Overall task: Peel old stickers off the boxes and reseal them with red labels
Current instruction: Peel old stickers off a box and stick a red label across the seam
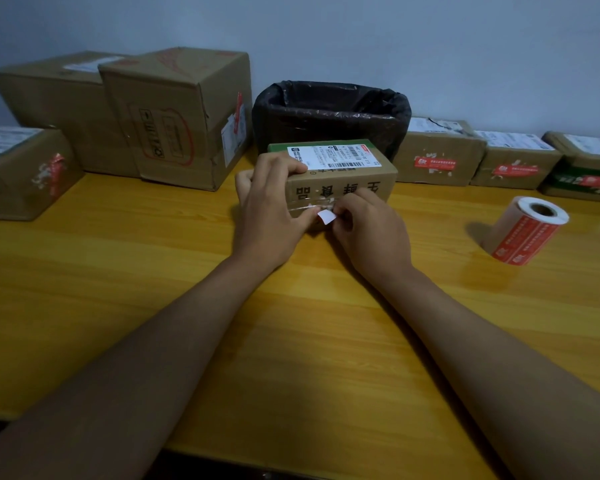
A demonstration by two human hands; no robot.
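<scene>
A small cardboard box (347,183) with a white shipping label on top and black characters on its front stands at the middle of the yellow table (291,323). My left hand (271,206) grips its left end, fingers over the top edge. My right hand (368,230) pinches a small white sticker flap (326,216) curled away from the box's lower front face. A roll of red labels (527,230) lies on its side to the right, apart from both hands.
A bin lined with a black bag (329,109) stands behind the box. Large cardboard boxes (174,116) stand at the back left, with a smaller one (21,171) at the far left. Three small boxes with red labels (437,154) line the back right.
</scene>
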